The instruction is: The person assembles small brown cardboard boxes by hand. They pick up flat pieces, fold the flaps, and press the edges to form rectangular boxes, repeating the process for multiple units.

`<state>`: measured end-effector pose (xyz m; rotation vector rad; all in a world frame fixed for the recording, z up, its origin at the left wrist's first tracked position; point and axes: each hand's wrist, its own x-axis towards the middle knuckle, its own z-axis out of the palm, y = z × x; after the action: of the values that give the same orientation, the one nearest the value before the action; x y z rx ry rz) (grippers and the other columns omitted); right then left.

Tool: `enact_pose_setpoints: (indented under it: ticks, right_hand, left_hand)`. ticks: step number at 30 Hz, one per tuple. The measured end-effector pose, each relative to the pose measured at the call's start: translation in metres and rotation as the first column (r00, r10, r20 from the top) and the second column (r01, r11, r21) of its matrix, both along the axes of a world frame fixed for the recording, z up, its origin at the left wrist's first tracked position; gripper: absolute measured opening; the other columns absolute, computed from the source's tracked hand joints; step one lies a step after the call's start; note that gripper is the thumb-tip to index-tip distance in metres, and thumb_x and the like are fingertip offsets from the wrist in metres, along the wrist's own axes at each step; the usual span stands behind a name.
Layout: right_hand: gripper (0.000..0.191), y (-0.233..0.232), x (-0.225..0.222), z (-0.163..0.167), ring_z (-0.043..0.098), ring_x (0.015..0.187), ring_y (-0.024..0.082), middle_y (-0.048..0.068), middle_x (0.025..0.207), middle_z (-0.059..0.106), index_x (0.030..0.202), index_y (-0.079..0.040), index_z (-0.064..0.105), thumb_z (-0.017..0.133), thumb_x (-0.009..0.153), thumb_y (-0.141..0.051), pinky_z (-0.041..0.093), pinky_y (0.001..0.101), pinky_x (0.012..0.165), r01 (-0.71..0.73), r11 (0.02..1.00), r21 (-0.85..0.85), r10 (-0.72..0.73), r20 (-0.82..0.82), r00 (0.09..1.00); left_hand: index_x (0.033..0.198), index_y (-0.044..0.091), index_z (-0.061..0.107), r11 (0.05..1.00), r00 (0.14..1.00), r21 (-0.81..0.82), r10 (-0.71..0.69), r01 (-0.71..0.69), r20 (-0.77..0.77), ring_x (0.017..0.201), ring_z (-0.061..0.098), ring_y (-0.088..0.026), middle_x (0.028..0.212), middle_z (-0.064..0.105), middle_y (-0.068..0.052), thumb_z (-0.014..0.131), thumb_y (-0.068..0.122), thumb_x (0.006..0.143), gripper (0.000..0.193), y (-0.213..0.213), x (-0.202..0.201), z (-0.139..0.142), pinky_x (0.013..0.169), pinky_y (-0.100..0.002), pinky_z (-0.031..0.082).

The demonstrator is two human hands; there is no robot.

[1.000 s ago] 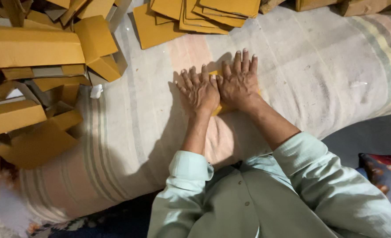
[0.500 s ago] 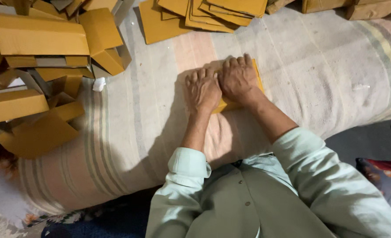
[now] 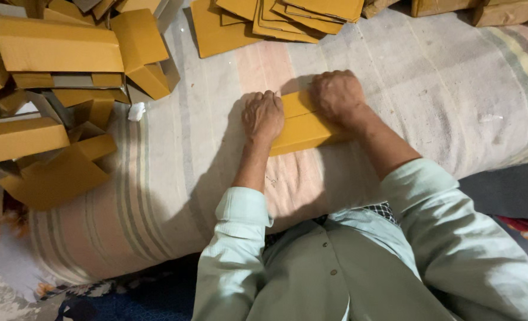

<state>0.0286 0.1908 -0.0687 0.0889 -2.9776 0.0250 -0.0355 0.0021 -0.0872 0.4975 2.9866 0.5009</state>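
A flat yellow cardboard piece (image 3: 302,126) lies on the striped cloth (image 3: 174,148) in front of me. My left hand (image 3: 264,116) is curled over its left end, fingers bent down onto the card. My right hand (image 3: 337,95) is closed over its upper right part, knuckles up. Both hands grip the card, which shows a fold line across its middle. Its far edge is hidden under my fingers.
Several folded yellow cardboard boxes (image 3: 58,44) are heaped at the left. A stack of flat yellow card blanks (image 3: 276,18) lies at the far middle. More brown boxes (image 3: 478,7) sit at the far right. A small white scrap (image 3: 136,112) lies by the box heap.
My hands went from lying flat with spread fingers to curled fists gripping the card. More of the yellow card now shows between and below them.
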Motion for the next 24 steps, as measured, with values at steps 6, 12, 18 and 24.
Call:
enact_pose_setpoints:
  ticks: [6,12,18,24]
  right_hand:
    - [0.05,-0.014,0.009,0.009,0.063,0.101,0.038,0.022,0.107,0.071,0.112,0.001,0.068,0.037,0.11,-0.039,0.048,0.054,0.089,0.164,0.986,0.016,-0.164,0.002,0.986]
    - [0.053,-0.038,0.0,0.009,0.059,0.112,0.035,0.019,0.117,0.068,0.119,-0.003,0.066,0.034,0.108,-0.043,0.04,0.0601,0.1,0.176,0.984,0.011,-0.177,0.035,0.984]
    - [0.052,-0.003,0.008,0.004,0.059,0.11,0.039,0.024,0.117,0.066,0.124,0.001,0.064,0.031,0.111,-0.038,0.04,0.0591,0.099,0.264,0.96,-0.095,-0.249,0.139,0.958]
    - [0.055,-0.022,0.011,-0.004,0.054,0.12,0.044,0.028,0.126,0.061,0.129,0.003,0.062,0.034,0.108,-0.04,0.025,0.0676,0.11,0.192,0.979,0.069,-0.19,-0.045,0.981]
  left_hand:
    - [0.121,0.008,0.068,0.994,0.991,-0.084,0.055,-0.066,-0.121,0.13,0.053,-0.032,0.133,0.063,-0.014,0.035,0.039,0.103,0.049,0.014,0.02,0.024,0.108,-0.051,0.042]
    - [0.122,0.009,0.067,0.998,0.989,-0.052,0.024,-0.032,-0.146,0.122,0.052,-0.037,0.129,0.063,-0.016,0.034,0.042,0.103,0.05,0.026,0.031,0.025,0.101,-0.054,0.042]
    - [0.12,0.008,0.068,0.999,0.985,0.005,0.039,-0.038,-0.167,0.123,0.055,-0.036,0.128,0.064,-0.019,0.036,0.039,0.104,0.047,0.002,0.019,0.018,0.104,-0.053,0.044]
    - [0.137,0.01,0.056,0.988,0.994,-0.143,-0.073,0.061,-0.084,0.128,0.05,-0.037,0.138,0.057,-0.02,0.033,0.043,0.108,0.05,0.015,0.033,0.022,0.108,-0.056,0.038]
